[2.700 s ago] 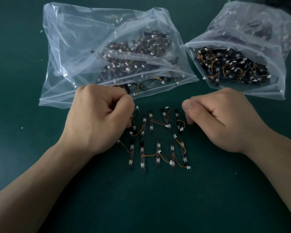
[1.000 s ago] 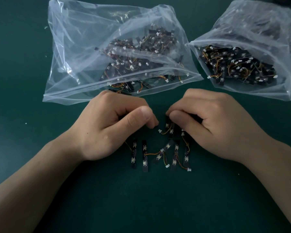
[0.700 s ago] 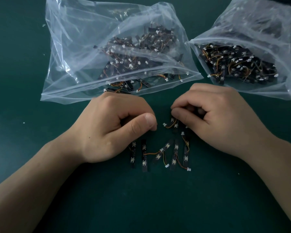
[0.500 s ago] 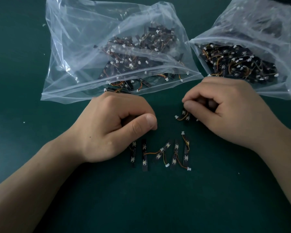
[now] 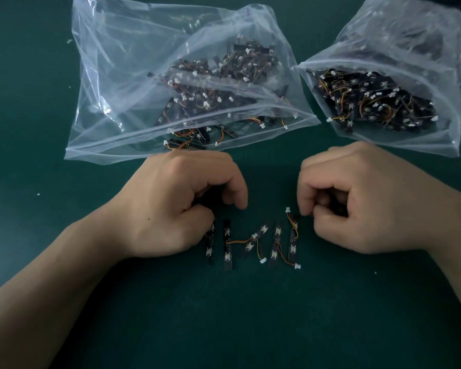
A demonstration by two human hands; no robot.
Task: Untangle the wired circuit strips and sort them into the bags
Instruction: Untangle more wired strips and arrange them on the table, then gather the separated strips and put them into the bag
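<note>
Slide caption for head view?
Fingers curled, left hand and right hand flank wired circuit strips on green table; two clear bags of strips behind.

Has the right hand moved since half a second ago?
Yes. The right hand has pulled back from the lower edge of the right bag, toward the person; its fingertips now sit beside the loose strips.

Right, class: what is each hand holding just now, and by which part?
It cannot be told. The left hand and right hand are both curled, with dark shapes inside, perhaps circuit strips like those lying between them; the fingers hide any hold.
</note>
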